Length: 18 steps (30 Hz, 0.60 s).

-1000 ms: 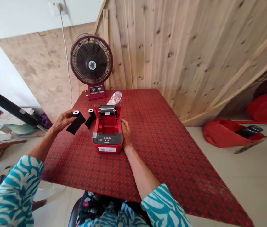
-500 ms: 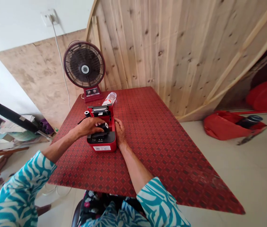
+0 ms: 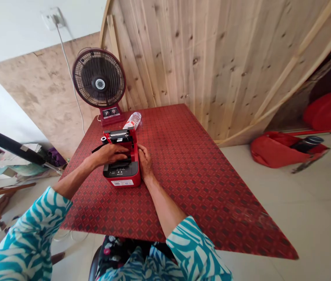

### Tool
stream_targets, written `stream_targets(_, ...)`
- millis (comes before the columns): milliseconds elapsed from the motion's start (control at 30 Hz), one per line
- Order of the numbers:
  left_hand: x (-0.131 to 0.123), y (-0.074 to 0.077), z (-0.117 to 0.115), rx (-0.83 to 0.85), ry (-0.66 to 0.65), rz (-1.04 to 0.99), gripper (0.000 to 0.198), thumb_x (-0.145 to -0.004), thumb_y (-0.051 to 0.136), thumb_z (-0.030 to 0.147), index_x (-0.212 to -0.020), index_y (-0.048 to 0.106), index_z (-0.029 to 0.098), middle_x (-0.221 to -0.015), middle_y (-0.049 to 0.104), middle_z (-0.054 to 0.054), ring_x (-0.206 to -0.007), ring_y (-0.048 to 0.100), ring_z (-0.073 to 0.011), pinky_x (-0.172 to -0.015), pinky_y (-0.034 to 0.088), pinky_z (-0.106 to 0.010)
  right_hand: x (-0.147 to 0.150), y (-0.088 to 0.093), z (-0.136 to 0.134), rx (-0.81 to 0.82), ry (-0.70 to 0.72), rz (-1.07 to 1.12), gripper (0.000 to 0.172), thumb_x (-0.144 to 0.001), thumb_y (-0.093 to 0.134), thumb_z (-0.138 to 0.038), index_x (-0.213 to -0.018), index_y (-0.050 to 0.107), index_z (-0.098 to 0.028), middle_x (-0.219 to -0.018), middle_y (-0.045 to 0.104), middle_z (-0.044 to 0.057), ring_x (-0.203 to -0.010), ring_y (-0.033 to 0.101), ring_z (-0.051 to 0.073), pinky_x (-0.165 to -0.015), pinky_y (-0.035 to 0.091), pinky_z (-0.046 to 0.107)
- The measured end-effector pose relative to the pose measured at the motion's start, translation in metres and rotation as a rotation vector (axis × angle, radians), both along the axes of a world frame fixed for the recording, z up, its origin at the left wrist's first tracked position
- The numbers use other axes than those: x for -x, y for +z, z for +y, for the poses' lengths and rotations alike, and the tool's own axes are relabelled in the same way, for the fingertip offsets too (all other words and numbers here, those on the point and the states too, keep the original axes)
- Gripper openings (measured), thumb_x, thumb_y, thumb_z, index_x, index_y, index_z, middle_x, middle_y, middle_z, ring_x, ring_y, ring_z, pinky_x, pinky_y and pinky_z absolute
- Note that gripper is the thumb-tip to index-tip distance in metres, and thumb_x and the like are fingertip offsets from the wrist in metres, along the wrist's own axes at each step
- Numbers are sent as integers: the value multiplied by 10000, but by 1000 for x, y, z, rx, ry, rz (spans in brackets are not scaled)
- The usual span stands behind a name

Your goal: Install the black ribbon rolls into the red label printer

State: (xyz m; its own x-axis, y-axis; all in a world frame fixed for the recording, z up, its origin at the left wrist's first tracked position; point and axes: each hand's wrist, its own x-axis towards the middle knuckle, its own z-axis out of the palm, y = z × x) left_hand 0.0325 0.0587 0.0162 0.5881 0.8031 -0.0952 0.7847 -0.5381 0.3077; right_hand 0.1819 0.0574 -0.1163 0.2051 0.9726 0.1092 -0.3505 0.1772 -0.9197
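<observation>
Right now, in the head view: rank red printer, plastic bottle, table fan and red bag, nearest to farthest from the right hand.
From the right hand:
1. Red printer: touching, to the left.
2. Plastic bottle: behind the printer.
3. Table fan: far left corner of the table.
4. Red bag: on the floor, right of the table.

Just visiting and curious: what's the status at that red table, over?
Left hand inside open printer, grip hidden. Right hand against its right side. Black roll beside printer, bottle behind; neither seems in the way.
</observation>
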Motion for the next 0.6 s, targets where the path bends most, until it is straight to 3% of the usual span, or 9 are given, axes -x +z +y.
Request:
stream_targets(100,16,8,-25,-29,131,-185,419,-882,493,503,-1105,687,205,-1069,726,-56,-939,672,-225,-821,508,-301,0,-1,0,2,2,18,313,-824,482,-384,-1038,657,-237,-1081,702,21,-1050,609,186,-986,435,364)
stream_targets(267,23,1,-58,-177,-41,-259,373,-834,615,471,-1089,673,205,-1089,707,-75,-1004,652,-215,-911,490,-323,-1,-1,1,-3,-8,14,314,-808,479,-375,-1026,655,-233,-1088,702,24,-1059,605,187,-990,426,364)
stream_targets(433,18,-16,-57,-340,-29,-237,213,-915,524,336,-989,681,213,-921,725,-41,-859,671,-167,-836,503,-304,-1,-2,1,9,-14,8,319,-804,478,-378,-1025,655,-233,-1090,702,23,-1047,608,187,-964,436,358)
stream_targets(600,10,-17,-60,-471,-76,-293,183,-937,506,286,-911,663,196,-878,722,-39,-840,669,-153,-805,479,-296,-1,-7,4,-4,-9,0,326,-808,494,-397,-1035,654,-227,-1089,700,30,-1040,611,192,-974,430,371)
